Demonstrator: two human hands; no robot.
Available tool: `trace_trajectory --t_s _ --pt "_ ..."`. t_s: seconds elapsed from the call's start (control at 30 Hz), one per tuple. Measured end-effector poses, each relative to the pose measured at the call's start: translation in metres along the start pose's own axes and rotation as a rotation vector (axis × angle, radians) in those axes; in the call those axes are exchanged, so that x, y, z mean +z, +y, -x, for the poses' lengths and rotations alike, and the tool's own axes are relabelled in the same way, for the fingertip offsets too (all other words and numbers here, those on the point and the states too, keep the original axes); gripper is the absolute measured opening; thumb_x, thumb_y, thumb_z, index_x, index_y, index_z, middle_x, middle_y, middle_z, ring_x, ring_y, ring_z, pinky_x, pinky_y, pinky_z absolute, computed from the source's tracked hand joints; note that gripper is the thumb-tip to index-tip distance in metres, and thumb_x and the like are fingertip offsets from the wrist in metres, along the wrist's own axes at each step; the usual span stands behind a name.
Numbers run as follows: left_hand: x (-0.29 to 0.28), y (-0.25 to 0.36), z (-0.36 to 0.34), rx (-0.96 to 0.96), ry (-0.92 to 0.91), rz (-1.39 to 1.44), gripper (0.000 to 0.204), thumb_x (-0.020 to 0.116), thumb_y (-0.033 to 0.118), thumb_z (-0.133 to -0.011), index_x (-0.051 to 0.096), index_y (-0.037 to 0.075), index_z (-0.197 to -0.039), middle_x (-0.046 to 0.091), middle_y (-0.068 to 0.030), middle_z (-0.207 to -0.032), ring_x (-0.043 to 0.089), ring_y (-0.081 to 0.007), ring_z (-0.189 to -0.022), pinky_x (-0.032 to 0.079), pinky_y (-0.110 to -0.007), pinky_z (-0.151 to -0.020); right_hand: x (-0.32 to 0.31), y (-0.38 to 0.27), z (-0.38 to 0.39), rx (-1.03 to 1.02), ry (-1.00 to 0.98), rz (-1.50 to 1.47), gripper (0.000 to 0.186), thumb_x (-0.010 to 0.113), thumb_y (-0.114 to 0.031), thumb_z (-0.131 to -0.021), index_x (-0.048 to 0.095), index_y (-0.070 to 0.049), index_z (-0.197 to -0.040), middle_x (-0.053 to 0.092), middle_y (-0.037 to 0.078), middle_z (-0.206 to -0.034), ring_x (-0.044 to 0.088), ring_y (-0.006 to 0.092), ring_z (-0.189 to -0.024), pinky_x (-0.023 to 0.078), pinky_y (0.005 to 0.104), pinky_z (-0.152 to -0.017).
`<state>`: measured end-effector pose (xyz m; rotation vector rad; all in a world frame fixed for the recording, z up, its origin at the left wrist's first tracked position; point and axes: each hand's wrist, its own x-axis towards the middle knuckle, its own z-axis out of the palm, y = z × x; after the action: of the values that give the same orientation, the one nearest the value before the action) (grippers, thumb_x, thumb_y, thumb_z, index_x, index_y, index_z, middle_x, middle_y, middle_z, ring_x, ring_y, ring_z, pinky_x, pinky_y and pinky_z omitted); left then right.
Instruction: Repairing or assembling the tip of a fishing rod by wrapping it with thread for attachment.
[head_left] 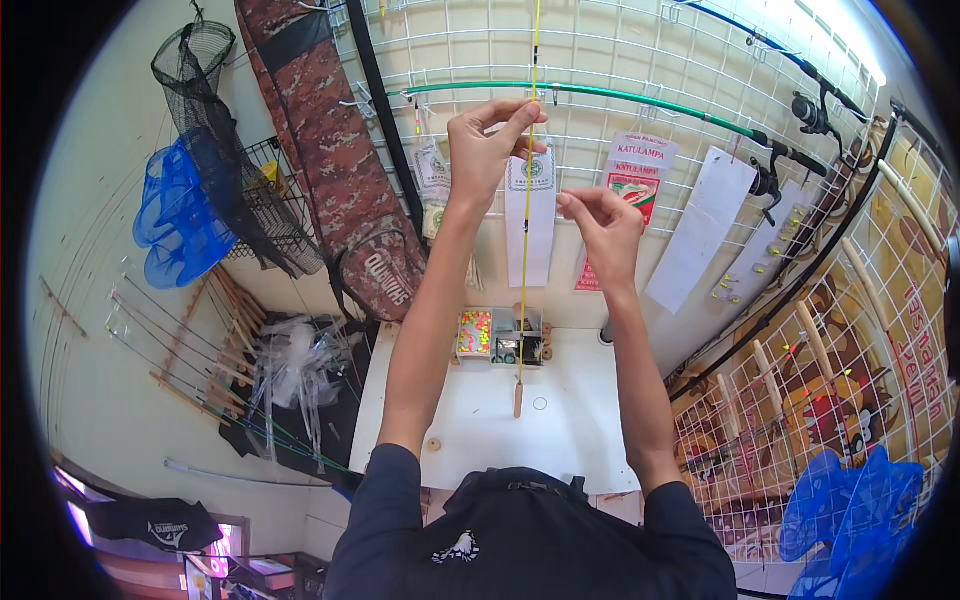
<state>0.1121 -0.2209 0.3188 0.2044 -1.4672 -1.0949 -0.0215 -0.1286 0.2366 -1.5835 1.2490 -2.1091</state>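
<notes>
Clearly, we must begin at the far left, where we see a blue net (180, 210) and a black net (215, 130) hanging by the wall. Next to them is a long camouflage bag (325, 120), standing at a tilt.

Further to the right, we find the left hand (490, 145), raised high before the white wire grid (690, 60). Its thumb and fingers are pinching the thin yellow rod (525, 260), which hangs almost upright above the white table (590, 420), with its brown handle (518, 402) at the lower end. Whether this handle touches the table, we cannot tell. Behind it we notice a box of bright small pieces (475, 330) and, just beside, a darker clear box (503, 350).

By our judgement, the rod is very light, smooth and springy, so it may turn easily between the fingers. The thin part could be fragile if we bend it sharply; the handle seems the safest place for a firm hold, and higher up we would pinch it only softly.

To the right of the rod, we see the right hand (612, 230), with thumb and fingertips brought near each other; we cannot tell if something fine lies between them. Above it, a green rod (640, 97) crosses the grid, with a dark reel (767, 180) at its right end.
</notes>
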Motion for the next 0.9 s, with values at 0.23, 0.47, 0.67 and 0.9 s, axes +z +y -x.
trace_trajectory --t_s 0.23,0.47,0.67,0.9 --pt "0.004 -0.004 -0.007 -0.001 -0.004 -0.014 0.023 0.072 0.02 -0.087 0.071 -0.001 -0.097 0.072 -0.0114 -0.087 0.069 -0.0188 -0.061 0.051 -0.024 -0.053 0.0 0.015 0.024 0.066 -0.003 -0.045 0.013 0.07 -0.006 -0.086 0.071 0.004 -0.094 0.072 0.009 -0.082 0.069 0.013 -0.075 0.054 0.025 -0.07" --pt "0.0 -0.015 -0.009 0.005 0.041 0.006 0.024 0.07 0.022 -0.089 0.067 0.0 -0.101 0.069 -0.0096 -0.085 0.067 -0.0157 -0.058 0.051 -0.025 -0.052 -0.001 0.03 0.059 0.147 -0.11 0.107 0.01 0.068 -0.001 -0.086 0.07 0.006 -0.093 0.071 0.01 -0.085 0.068 0.0125 -0.078 0.054 0.0245 -0.073" --pt "-0.001 -0.018 -0.01 0.012 0.007 -0.007 0.028 0.065 0.024 -0.093 0.066 0.002 -0.109 0.062 -0.0044 -0.084 0.058 -0.01 -0.057 0.049 -0.023 -0.055 0.002 0.048 0.093 0.233 -0.156 0.148 0.011 0.069 -0.009 -0.085 0.072 0.001 -0.091 0.072 0.008 -0.078 0.07 0.0131 -0.073 0.052 0.0261 -0.069" --pt "0.0 -0.023 -0.009 -0.006 -0.057 0.118 0.027 0.054 0.026 -0.099 0.065 0.003 -0.11 0.057 -0.0009 -0.083 0.047 -0.0038 -0.059 0.042 -0.019 -0.056 0.008 0.067 0.122 0.291 -0.161 0.128 0.012 0.069 -0.009 -0.086 0.07 0.003 -0.088 0.071 0.009 -0.076 0.068 0.012 -0.071 0.052 0.0271 -0.07"
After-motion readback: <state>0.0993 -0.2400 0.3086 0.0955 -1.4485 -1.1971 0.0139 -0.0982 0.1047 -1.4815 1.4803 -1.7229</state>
